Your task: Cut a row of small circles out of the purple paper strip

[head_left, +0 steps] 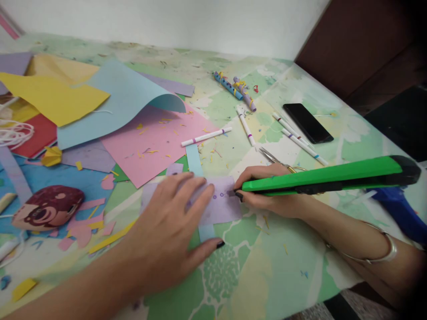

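Paper (227,214), lilac and marked with small purple rings (222,194), lies near the middle of the surface (283,275), over a light-blue strip (195,161). The left hand (173,213) rests across it, its grip apart and flattened. The right hand (276,203) has its grip clamped on a green cutter (320,174) — blade (231,193) at the paper's right end. Scissors (271,155) and a black phone (307,122) lie farther right.

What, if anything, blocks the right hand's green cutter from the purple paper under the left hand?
Nothing visible: the green cutter reaches over the purple paper at its right end; the left hand lies farther left.
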{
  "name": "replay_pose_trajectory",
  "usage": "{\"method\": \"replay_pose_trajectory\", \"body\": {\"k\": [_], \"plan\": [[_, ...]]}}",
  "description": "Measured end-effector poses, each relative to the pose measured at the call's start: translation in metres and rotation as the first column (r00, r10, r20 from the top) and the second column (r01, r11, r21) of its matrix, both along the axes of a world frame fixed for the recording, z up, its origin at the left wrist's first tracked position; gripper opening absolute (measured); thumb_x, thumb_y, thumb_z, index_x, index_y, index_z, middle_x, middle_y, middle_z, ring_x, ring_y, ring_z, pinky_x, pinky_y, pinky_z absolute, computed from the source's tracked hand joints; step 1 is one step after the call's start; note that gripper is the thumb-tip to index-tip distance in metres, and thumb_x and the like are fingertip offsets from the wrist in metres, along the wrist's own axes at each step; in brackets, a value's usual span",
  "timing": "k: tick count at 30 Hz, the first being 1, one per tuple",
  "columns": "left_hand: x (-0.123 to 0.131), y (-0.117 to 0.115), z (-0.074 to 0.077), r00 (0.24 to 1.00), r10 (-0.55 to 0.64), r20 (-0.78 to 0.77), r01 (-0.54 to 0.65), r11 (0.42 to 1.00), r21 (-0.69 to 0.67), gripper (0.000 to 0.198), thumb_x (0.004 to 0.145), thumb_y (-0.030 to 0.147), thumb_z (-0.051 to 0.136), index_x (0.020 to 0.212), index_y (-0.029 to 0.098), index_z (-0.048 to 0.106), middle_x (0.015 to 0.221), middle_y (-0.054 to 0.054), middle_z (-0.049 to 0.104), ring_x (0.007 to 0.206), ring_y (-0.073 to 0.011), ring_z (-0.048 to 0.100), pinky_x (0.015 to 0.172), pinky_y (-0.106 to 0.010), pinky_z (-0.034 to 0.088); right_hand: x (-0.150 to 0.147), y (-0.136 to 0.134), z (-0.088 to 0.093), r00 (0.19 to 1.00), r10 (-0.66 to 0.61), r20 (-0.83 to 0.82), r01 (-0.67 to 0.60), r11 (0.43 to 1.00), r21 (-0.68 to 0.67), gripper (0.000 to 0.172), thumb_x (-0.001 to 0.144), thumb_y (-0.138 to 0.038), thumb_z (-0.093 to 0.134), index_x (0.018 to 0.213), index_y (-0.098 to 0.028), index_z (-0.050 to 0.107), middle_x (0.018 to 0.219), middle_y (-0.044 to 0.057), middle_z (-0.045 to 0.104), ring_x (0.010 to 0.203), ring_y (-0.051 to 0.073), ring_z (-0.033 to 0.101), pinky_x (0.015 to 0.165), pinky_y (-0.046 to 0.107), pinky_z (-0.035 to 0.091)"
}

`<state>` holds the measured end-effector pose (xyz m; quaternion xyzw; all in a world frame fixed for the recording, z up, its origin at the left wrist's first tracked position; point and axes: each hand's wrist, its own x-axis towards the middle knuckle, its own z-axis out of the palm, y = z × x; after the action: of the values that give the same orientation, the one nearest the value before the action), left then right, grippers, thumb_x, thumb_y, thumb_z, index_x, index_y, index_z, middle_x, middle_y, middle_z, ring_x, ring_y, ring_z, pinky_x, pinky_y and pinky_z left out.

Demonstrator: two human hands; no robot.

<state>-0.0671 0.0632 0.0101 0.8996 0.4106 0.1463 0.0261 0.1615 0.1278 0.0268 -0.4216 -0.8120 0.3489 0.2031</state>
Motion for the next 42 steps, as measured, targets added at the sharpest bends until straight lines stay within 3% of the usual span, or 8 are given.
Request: {"method": "replay_pose_trajectory", "body": {"k": [5, 10, 17, 25, 31, 37, 42], "plan": [[-0.006, 0.011, 0.000, 0.998, 0.034, -0.056, -0.034, 0.999, -0.007, 0.055, 0.085, 0.049, 0.052, 0.127, 0.013, 0.054, 0.126, -0.018, 0.050, 0.116, -0.0383, 0.042, 0.095, -0.059, 0.037, 0.001, -0.001, 0.001, 1.000, 0.000, -0.008, 0.000, 1.000, 0.007, 0.006, 0.075, -0.018, 0.062, 0.078, -0.018, 0.068, 0.068, -0.002, 0.067, 0.060, 0.009, 0.058, 0.055, 0.018, 0.042], [-0.007, 0.010, 0.000, 0.998, 0.023, -0.063, -0.020, 0.999, 0.041, 0.045, 0.090, 0.038, 0.046, 0.125, 0.012, 0.056, 0.122, -0.019, 0.054, 0.112, -0.0392, 0.044, 0.086, -0.059, 0.040, 0.001, -0.002, 0.002, 1.000, -0.017, 0.022, 0.017, 1.000, -0.006, 0.006, 0.075, -0.018, 0.061, 0.077, -0.018, 0.067, 0.070, 0.000, 0.068, 0.061, 0.011, 0.059, 0.056, 0.020, 0.043], [-0.003, 0.010, 0.000, 0.997, 0.027, -0.072, -0.025, 0.999, 0.039, 0.045, 0.089, 0.037, 0.046, 0.125, 0.012, 0.055, 0.121, -0.019, 0.054, 0.110, -0.0394, 0.044, 0.084, -0.059, 0.040, 0.000, -0.004, -0.003, 1.000, -0.013, 0.004, 0.013, 0.996, 0.084, 0.006, 0.074, -0.017, 0.060, 0.075, -0.018, 0.067, 0.065, -0.002, 0.066, 0.058, 0.009, 0.056, 0.055, 0.018, 0.041], [-0.006, 0.013, 0.013, 0.999, 0.046, -0.019, -0.048, 0.995, -0.087, 0.046, 0.080, 0.044, 0.056, 0.117, 0.015, 0.057, 0.106, -0.014, 0.047, 0.094, -0.0286, 0.046, 0.080, -0.048, 0.045, 0.003, -0.003, -0.004, 0.997, -0.022, -0.075, 0.022, 1.000, 0.000, 0.007, 0.077, -0.022, 0.062, 0.081, -0.018, 0.068, 0.066, -0.002, 0.065, 0.058, 0.008, 0.055, 0.052, 0.018, 0.041], [-0.007, 0.004, 0.010, 0.999, 0.049, -0.022, -0.051, 0.988, -0.143, 0.050, 0.083, 0.046, 0.053, 0.123, 0.016, 0.054, 0.090, -0.009, 0.046, 0.078, -0.0237, 0.046, 0.068, -0.043, 0.045, 0.005, -0.006, 0.002, 0.996, -0.016, -0.093, 0.009, 0.997, -0.078, 0.009, 0.079, -0.022, 0.062, 0.084, -0.017, 0.068, 0.068, -0.002, 0.066, 0.059, 0.008, 0.056, 0.054, 0.017, 0.043], [-0.005, 0.008, 0.003, 1.000, -0.015, 0.006, 0.015, 0.999, -0.052, 0.054, 0.083, 0.045, 0.057, 0.129, 0.018, 0.053, 0.098, -0.012, 0.045, 0.091, -0.0290, 0.043, 0.078, -0.049, 0.043, 0.001, -0.012, -0.001, 0.992, -0.092, -0.092, 0.088, 0.995, -0.049, 0.009, 0.075, -0.014, 0.061, 0.080, -0.017, 0.067, 0.062, -0.003, 0.064, 0.056, 0.007, 0.056, 0.051, 0.015, 0.041], [-0.005, 0.011, 0.002, 0.999, -0.033, -0.009, 0.033, 0.999, -0.034, 0.052, 0.084, 0.046, 0.054, 0.127, 0.016, 0.056, 0.097, -0.012, 0.046, 0.088, -0.0287, 0.042, 0.076, -0.048, 0.043, 0.000, -0.013, -0.002, 0.987, -0.112, -0.114, 0.104, 0.992, -0.077, 0.010, 0.073, -0.012, 0.061, 0.079, -0.017, 0.067, 0.060, -0.004, 0.064, 0.052, 0.007, 0.055, 0.048, 0.015, 0.041]]}}
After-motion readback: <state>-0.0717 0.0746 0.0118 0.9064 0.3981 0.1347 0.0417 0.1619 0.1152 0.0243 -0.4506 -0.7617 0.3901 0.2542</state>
